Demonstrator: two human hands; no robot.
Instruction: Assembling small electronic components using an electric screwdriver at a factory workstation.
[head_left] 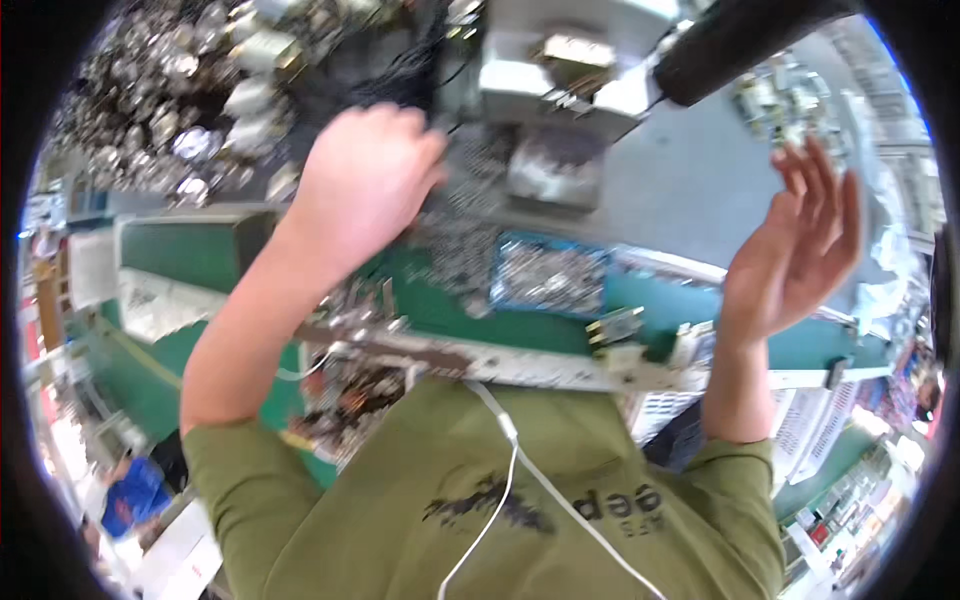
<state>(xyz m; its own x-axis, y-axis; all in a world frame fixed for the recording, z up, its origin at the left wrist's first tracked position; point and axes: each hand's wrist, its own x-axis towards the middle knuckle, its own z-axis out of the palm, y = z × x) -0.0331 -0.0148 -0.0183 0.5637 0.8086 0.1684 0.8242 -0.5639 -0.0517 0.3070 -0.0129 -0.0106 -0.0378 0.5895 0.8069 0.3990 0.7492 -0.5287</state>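
My left hand (pixel 370 180) is closed into a fist, back upward, beside a dark bundle of thin wires (pixel 385 75). Its fingertips are hidden, so whatever it may hold cannot be made out. My right hand (pixel 800 240) hangs over the right side of the bench, fingers apart and nothing in them. Between the hands stands a metal fixture (pixel 555 170). On top of it sits a small pale block with metal pins (pixel 578 60). A thick black cylindrical tool (pixel 750 45) reaches in from the upper right toward that block.
Shiny metal parts (pixel 130 120) and white blocks (pixel 255 90) are heaped at upper left. A blue-rimmed tray (pixel 550 275) of small metal pieces lies on the green mat (pixel 440 325). More blocks (pixel 615 330) stand by the near edge. White blocks (pixel 790 100) lie at far right.
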